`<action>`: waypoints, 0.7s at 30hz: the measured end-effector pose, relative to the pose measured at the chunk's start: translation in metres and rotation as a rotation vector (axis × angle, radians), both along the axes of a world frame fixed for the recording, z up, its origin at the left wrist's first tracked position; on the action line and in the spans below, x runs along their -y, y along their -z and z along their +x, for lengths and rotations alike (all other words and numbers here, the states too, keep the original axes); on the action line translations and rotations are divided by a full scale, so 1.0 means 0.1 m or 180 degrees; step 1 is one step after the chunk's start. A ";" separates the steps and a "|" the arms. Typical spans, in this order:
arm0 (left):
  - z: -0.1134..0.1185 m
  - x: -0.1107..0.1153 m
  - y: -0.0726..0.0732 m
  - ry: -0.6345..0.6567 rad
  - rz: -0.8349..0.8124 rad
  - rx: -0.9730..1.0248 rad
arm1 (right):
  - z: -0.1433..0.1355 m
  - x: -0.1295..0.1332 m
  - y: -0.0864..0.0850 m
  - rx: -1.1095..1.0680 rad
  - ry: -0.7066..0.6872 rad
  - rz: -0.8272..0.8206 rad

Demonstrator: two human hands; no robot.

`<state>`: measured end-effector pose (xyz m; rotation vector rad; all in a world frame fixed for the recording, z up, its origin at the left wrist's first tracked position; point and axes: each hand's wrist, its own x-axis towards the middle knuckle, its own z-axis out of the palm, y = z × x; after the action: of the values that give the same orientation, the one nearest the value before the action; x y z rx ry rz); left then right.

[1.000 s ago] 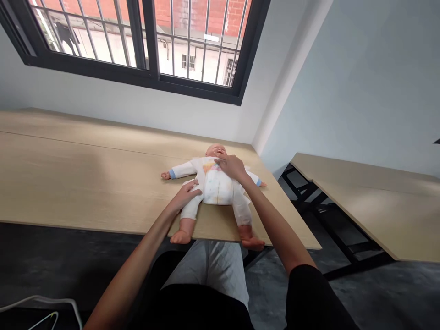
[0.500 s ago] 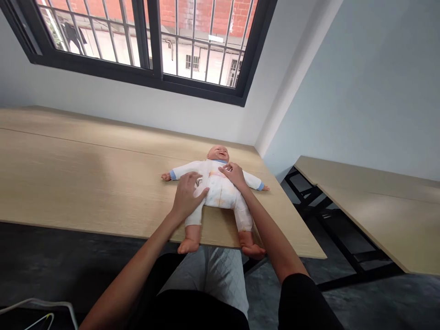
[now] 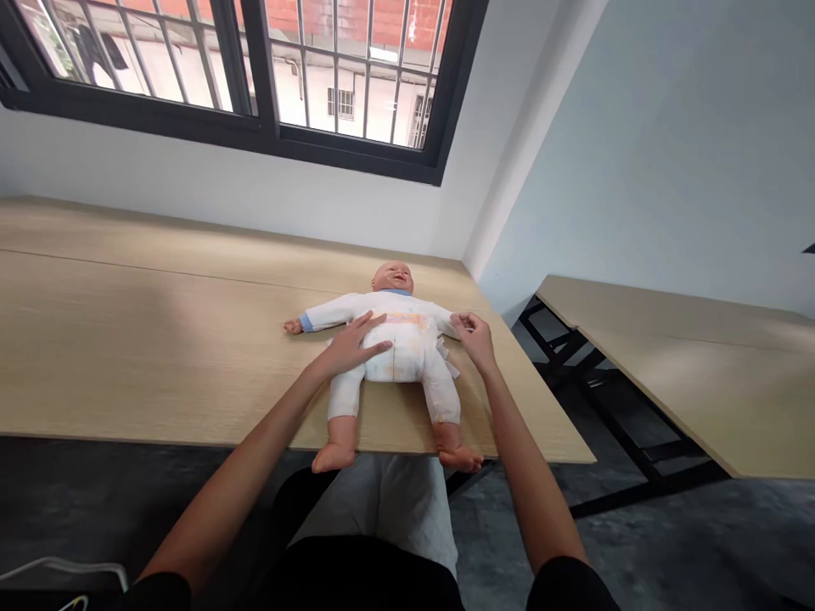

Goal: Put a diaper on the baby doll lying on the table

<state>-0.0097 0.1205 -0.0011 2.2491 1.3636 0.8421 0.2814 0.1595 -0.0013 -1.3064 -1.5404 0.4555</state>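
A baby doll [image 3: 345, 403] in a white suit with blue collar and cuffs lies on its back, its head away from me and its feet over the table's front edge. Around its middle is a white diaper [image 3: 407, 352] with a pink-and-yellow printed band. My left hand [image 3: 351, 346] rests with fingers spread on the diaper's left side. Beyond the diaper's right side, my right hand [image 3: 476, 338] is over the doll's arm, fingertips pressed together. What they hold, if anything, I cannot make out. Between that hand and the diaper, a frilled white side flap [image 3: 447, 358] sticks out.
The doll lies on a light wooden table [image 3: 191, 356], close to its right end. A second wooden table [image 3: 688, 365] on black legs stands to the right, across a gap. Behind is a wall with a barred window [image 3: 356, 140]. A white frame-like object [image 3: 76, 563] is at lower left.
My right hand has moved right, from the diaper's front to over the doll's arm, and the frilled flap now shows. My left hand has settled flatter on the diaper. The view has shifted slightly.
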 end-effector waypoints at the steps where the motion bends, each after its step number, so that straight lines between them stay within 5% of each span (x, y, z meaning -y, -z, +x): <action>1: -0.01 0.01 -0.01 -0.0211 0.0086 -0.0018 | 0.08 0.08 0.03 0.0012 -0.0130 -0.0105; 4: 0.03 0.05 -0.09 -0.0957 0.0592 -0.0134 | 0.25 0.26 0.11 0.0261 -0.0578 -0.0592; 6: 0.11 0.08 -0.19 -0.1089 0.0941 -0.0214 | 0.30 0.31 0.16 0.0495 -0.0832 -0.0892; 11: 0.43 0.10 -0.40 -0.0133 0.1116 -0.0554 | 0.27 0.29 0.22 0.0608 -0.1361 -0.1058; 15: 0.62 0.00 -0.37 0.0842 0.0875 -0.0799 | 0.25 0.27 0.20 0.0335 -0.1267 -0.1115; 21: 0.65 -0.08 -0.18 0.1006 0.0861 -0.0964 | 0.28 0.27 0.18 -0.0715 -0.1063 -0.1343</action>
<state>0.0550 0.1284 0.0173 2.7999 1.0115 0.6252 0.3091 0.1323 -0.0197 -1.2545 -1.5228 1.1513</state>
